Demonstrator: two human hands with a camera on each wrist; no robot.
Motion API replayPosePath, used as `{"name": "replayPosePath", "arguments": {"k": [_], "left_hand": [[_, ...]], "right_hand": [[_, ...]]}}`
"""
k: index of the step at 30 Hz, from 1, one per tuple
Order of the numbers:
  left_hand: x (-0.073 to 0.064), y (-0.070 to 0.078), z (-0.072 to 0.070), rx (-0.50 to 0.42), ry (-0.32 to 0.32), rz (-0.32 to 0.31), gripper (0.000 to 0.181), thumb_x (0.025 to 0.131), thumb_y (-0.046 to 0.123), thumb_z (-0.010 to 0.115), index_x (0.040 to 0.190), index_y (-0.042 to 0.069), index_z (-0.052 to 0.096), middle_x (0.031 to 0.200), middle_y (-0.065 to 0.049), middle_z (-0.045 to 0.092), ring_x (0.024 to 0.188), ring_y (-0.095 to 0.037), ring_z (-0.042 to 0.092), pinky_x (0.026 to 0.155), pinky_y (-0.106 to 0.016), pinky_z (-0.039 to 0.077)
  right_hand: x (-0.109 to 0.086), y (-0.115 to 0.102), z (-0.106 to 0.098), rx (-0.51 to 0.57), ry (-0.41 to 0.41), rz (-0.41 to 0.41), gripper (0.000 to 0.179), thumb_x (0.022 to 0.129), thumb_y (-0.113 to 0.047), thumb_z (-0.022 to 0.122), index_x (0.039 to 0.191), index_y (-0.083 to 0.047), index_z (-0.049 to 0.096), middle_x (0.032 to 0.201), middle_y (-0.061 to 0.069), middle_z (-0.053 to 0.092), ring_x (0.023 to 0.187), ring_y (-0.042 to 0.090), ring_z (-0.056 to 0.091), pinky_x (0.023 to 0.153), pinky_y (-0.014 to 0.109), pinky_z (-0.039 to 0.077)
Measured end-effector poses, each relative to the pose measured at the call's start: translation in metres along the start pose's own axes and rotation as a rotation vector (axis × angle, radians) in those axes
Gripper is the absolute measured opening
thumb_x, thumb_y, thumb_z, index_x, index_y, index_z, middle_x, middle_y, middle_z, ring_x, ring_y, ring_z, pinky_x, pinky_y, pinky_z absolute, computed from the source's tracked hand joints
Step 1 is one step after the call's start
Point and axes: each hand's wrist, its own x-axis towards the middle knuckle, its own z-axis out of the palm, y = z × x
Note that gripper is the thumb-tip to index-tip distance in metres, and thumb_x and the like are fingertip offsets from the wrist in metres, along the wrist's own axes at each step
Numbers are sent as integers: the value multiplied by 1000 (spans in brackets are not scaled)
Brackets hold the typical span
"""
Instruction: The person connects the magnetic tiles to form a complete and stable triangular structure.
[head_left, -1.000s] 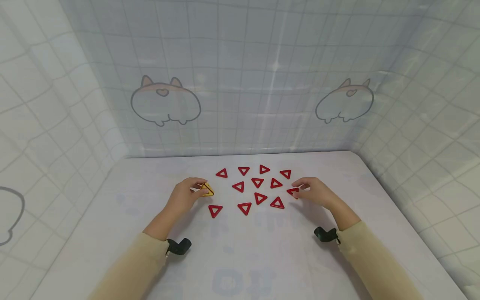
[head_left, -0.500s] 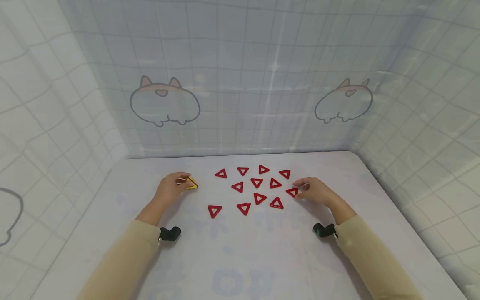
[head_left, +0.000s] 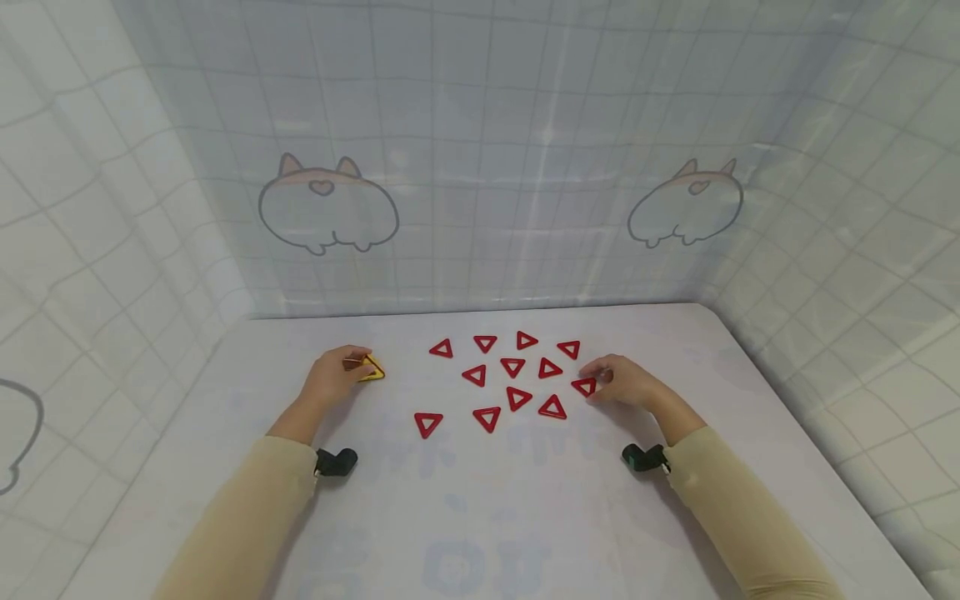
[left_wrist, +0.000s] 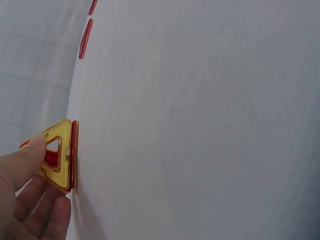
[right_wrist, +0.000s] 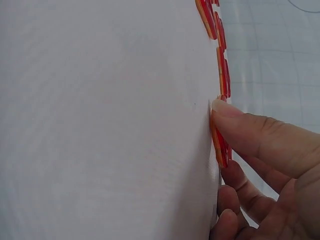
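In the head view my left hand (head_left: 327, 379) holds a small yellow and red piece (head_left: 374, 368) at the left. Up close in the left wrist view, a yellow triangular magnetic tile (left_wrist: 64, 172) leans over a red tile (left_wrist: 75, 155) at its base; the thumb presses the yellow face, the other fingers curl behind and below. My right hand (head_left: 626, 385) pinches a flat red triangular tile (right_wrist: 220, 142) at the right end of the group, its thumb on one edge and its index finger at the opposite one.
Several more red triangular tiles lie spread flat on the white table, among them one at the front left (head_left: 428, 424) and one at the back (head_left: 527, 340). Grid-patterned white curtains (head_left: 480, 208) enclose the table at the back and both sides.
My left hand has moved left and slightly back with the yellow and red piece, away from the red tiles. The right hand stays at the same red tile.
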Motion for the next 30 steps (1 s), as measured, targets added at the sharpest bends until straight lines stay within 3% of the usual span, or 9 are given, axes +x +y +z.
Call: {"name": "replayPosePath", "arguments": {"k": [5,11,17,23,30], "left_hand": [[1,-1,1,-3,-7,7,41,99,16,65,136,1,58,132,-23,60,122,-40,56,100,-51,46],[-2,5,-2,-35,1,-28,44,99,20,65,138,2,56,136,-24,56,126,-40,51,99,-51,47],[-2,23,-4,-33,74,-9,45,97,24,68,137,5,56,137,-23,53,125,-41,50,101,-52,46],[2,44,4,-55,138,21,42,96,23,69,132,3,60,129,-20,60,119,-38,56,100,-49,48],[15,62,23,-97,76,54,45,94,26,72,131,3,61,126,-19,63,117,-34,57,99,-47,47]], "right_hand": [[-1,0,1,-20,-17,16,48,80,-18,86,124,-16,68,126,10,56,117,32,46,96,47,46],[-4,-3,0,-42,-47,-5,48,80,-17,85,125,-16,66,127,8,56,119,33,46,97,47,47],[-6,-5,0,-65,-55,-43,42,82,-15,83,121,-15,67,122,6,58,116,31,48,99,48,46],[-7,-6,2,-63,-79,-66,37,83,-15,82,116,-13,66,115,5,60,111,26,52,100,47,46],[-11,-6,4,-103,-83,-107,30,82,-11,81,107,-11,65,103,3,61,99,23,53,90,39,49]]}}
